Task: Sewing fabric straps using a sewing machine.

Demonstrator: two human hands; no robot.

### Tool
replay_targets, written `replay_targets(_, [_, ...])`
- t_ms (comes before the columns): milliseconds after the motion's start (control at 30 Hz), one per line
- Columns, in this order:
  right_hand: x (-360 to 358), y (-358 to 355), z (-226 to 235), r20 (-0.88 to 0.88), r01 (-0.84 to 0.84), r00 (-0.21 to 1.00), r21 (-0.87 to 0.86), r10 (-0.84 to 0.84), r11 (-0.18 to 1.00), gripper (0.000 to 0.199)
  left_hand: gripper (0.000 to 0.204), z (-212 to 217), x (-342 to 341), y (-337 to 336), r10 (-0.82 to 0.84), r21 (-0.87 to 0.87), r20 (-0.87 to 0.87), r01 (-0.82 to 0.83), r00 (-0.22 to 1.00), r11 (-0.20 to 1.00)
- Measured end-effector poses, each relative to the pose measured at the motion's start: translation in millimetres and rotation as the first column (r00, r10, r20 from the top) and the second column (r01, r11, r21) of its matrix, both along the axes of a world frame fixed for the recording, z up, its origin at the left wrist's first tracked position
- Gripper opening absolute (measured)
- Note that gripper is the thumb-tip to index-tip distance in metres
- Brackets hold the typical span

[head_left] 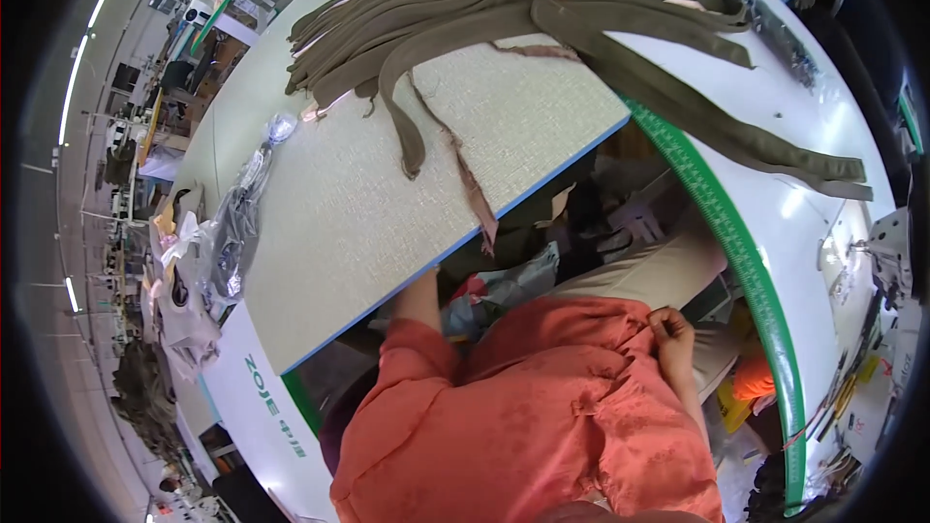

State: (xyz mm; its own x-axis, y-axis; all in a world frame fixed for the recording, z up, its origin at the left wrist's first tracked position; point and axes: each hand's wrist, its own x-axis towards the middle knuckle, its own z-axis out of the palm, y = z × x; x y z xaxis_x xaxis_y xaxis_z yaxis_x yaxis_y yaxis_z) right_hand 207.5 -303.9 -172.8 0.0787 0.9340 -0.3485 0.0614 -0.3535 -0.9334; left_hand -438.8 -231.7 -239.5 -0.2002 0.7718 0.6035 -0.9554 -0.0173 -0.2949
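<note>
My left forearm (418, 302) passes beneath the blue edge of a pale board (358, 232), which hides the hand. On my lap, my right hand (672, 333) is closed, its fingers curled at the hem of my coral-red shirt (523, 407). The cloth bunches beside them. Long dark olive fabric strips (436, 29) lie heaped across the far part of the board, and one strip (717, 116) trails off to the right. A thin brownish scrap (465, 179) hangs over the board's front edge.
Crumpled clear plastic (237, 213) and pale fabric pieces (189, 324) lie at left. A green measuring strip (736, 223) edges the white table on the right, near part of a machine (886, 242). Bags (504, 286) sit under the board.
</note>
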Motion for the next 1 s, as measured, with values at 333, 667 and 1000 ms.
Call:
replay_targets(333, [9,-6,-10,-0.017,-0.122,0.993,-0.070,0.121,0.990,0.008,0.038,-48,29,-132,0.129,-0.273,-0.456,-0.277,0.880,0.921])
replay_targets(667, [20,-22,-22,-0.053,-0.154,0.987,-0.080,0.150,0.985,0.008,0.031,-44,-21,-195,-0.003,-0.299,-0.882,-0.555,0.471,0.776])
replay_targets(1000, [23,-27,-30,-0.084,-0.057,0.995,-0.115,0.048,0.992,0.007,0.025,-73,-65,-206,-0.316,-0.714,-0.685,-0.692,0.657,0.109])
